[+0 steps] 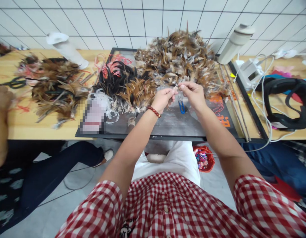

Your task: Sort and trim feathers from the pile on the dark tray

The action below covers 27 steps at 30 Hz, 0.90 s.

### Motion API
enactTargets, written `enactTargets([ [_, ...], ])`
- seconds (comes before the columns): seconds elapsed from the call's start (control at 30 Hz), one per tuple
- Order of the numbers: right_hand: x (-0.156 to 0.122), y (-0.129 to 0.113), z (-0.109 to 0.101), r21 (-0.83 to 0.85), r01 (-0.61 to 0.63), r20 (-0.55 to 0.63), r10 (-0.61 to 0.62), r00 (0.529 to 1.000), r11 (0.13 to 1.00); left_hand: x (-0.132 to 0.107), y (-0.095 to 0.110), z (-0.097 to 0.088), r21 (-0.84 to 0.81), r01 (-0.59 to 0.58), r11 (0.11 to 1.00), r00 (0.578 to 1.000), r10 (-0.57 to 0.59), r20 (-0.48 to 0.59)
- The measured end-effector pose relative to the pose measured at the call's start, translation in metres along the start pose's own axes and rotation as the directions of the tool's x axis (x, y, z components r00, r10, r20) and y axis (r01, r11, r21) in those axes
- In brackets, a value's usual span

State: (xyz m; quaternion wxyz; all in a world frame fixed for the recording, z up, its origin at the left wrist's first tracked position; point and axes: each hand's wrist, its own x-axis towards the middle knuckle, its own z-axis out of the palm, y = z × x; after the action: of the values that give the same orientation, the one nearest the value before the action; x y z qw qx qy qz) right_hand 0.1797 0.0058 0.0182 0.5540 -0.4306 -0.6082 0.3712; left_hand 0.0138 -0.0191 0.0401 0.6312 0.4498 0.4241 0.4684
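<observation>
Above the dark board [153,127], my left hand [165,98], with a red bead bracelet at the wrist, is closed in a pinch. My right hand [193,94] is also pinched, its fingertips almost meeting the left ones. Between them is a small pale feather [176,87], blurred and mostly covered by the fingers. Just below the hands lies a pair of blue-handled snips [181,105]. Behind them rises a large heap of brown feathers [177,56]. Left of my left hand are bundled black feathers [113,79] and orange-brown feathers [138,91].
White ribbon [110,105] lies at the board's left. Thin sticks [236,102], a white bottle [234,44], a power adapter [250,74] with cables and a black head strap [286,102] are on the right. More feathers [56,89], scissors [15,82] and another person's hand [3,99] are leftward.
</observation>
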Motion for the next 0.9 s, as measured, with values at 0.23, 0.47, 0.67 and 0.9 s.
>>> enactTargets([
  [0.23,-0.007,-0.013,0.004,0.104,-0.073,0.186,0.052,0.981,0.992,-0.002,-0.003,0.000,-0.047,0.026,0.999,0.987,-0.018,0.161],
  [0.47,-0.004,-0.009,0.001,-0.013,-0.049,0.139,0.050,0.989,0.999,-0.001,-0.007,0.003,0.002,0.010,1.000,0.991,-0.011,0.134],
  [0.67,0.019,0.009,-0.040,-0.313,0.057,-0.211,-0.128,0.969,0.948,0.010,-0.004,-0.008,0.002,-0.062,0.998,0.980,0.061,-0.189],
  [0.9,0.008,0.028,-0.047,-0.790,0.016,-0.051,-0.093,0.994,0.613,0.013,-0.003,-0.013,-0.017,-0.091,0.996,0.965,0.084,-0.249],
])
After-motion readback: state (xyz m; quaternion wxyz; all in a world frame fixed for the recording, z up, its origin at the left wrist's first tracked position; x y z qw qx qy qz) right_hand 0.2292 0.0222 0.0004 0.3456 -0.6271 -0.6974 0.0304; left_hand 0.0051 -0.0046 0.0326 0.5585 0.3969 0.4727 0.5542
